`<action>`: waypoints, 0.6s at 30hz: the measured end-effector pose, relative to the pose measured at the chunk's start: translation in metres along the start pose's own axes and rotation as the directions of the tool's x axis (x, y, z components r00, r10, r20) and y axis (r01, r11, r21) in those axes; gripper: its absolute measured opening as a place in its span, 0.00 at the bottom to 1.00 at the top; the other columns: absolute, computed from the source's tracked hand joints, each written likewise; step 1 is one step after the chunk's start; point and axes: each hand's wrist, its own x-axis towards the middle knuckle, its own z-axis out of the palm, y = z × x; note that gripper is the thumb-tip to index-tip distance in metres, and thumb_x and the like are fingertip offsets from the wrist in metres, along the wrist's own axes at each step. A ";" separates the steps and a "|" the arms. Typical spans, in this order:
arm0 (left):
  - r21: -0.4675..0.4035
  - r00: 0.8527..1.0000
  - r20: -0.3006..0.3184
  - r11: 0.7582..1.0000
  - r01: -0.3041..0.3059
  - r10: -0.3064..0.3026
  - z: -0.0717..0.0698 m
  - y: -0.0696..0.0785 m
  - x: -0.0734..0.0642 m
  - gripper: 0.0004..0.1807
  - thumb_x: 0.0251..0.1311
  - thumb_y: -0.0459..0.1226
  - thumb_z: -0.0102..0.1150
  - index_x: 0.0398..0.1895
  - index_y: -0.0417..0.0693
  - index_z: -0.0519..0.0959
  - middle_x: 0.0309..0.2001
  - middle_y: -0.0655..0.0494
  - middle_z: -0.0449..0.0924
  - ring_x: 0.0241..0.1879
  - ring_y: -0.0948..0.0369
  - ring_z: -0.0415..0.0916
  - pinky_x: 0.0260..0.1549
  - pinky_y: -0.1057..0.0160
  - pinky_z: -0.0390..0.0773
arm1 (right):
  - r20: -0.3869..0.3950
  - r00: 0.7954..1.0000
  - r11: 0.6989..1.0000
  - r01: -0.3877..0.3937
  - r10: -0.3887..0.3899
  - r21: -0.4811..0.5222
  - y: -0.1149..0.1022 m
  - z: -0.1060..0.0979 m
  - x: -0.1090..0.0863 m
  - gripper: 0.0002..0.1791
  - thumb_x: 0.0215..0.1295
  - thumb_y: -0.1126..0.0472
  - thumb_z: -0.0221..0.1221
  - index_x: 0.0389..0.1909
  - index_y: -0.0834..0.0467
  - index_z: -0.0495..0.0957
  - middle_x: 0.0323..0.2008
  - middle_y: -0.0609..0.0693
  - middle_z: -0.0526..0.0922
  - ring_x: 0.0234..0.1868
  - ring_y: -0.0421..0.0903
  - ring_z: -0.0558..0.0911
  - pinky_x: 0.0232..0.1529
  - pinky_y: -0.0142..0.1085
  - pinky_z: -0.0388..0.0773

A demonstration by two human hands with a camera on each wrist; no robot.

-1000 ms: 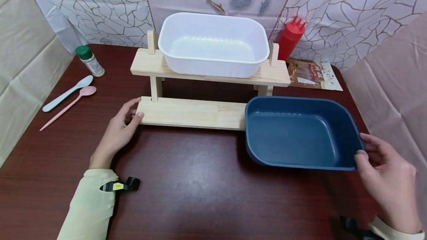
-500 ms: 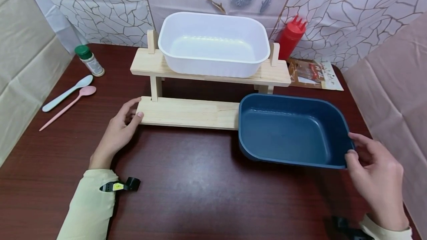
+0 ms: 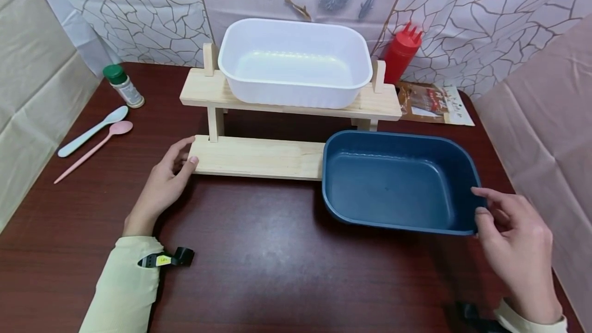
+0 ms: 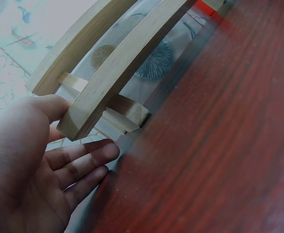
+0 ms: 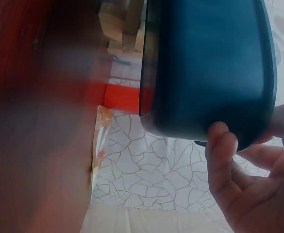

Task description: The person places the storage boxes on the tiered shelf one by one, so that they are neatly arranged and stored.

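In the head view, a two-tier wooden rack (image 3: 259, 158) stands on the dark red-brown table. A white plastic basin (image 3: 296, 68) sits on its upper shelf. My left hand (image 3: 162, 186) holds the left end of the lower shelf between thumb and fingers; the left wrist view shows the other fingers spread below the board (image 4: 127, 68). At the right, my right hand (image 3: 518, 243) pinches the right end of a dark blue plastic basin (image 3: 388, 184), whose left end covers the right part of the lower shelf. The right wrist view shows this basin (image 5: 214, 63) raised off the table.
A green-capped shaker bottle (image 3: 124, 86), a light blue spoon (image 3: 92, 132) and a pink spoon (image 3: 92, 152) lie at the left. Behind the rack's right end are a red squeeze bottle (image 3: 401, 55) and a brown food packet (image 3: 430, 103). Patterned cloth (image 3: 139, 9) hangs at the back.
My right hand has moved left with the blue basin, so it covers more of the lower shelf. The left hand and the rack have stayed put.
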 end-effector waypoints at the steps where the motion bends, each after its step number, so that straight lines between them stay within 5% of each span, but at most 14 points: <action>1: 0.000 1.000 0.000 1.000 0.000 0.000 0.000 0.001 0.000 0.27 0.75 0.47 0.47 0.75 0.62 0.61 0.50 0.45 0.80 0.44 0.58 0.74 0.41 0.68 0.68 | 0.001 1.000 1.000 0.001 -0.001 0.002 -0.001 0.000 0.000 0.16 0.60 0.73 0.53 0.46 0.66 0.84 0.32 0.47 0.74 0.33 0.17 0.64 0.35 0.09 0.59; 10: -0.002 1.000 0.001 1.000 -0.005 0.005 0.000 0.002 0.001 0.27 0.75 0.47 0.47 0.75 0.62 0.61 0.51 0.44 0.80 0.46 0.58 0.75 0.42 0.69 0.68 | 0.012 1.000 0.997 0.009 -0.010 0.071 -0.004 0.001 -0.002 0.17 0.63 0.73 0.52 0.46 0.62 0.86 0.33 0.28 0.70 0.25 0.19 0.67 0.27 0.13 0.62; 18: -0.001 1.000 0.007 1.000 -0.012 0.012 0.000 0.001 0.000 0.27 0.75 0.47 0.47 0.75 0.62 0.60 0.51 0.44 0.80 0.46 0.56 0.75 0.43 0.69 0.68 | 0.019 0.999 0.994 0.042 -0.044 0.100 -0.010 0.004 -0.005 0.16 0.63 0.74 0.52 0.45 0.63 0.85 0.33 0.28 0.70 0.25 0.19 0.68 0.29 0.12 0.64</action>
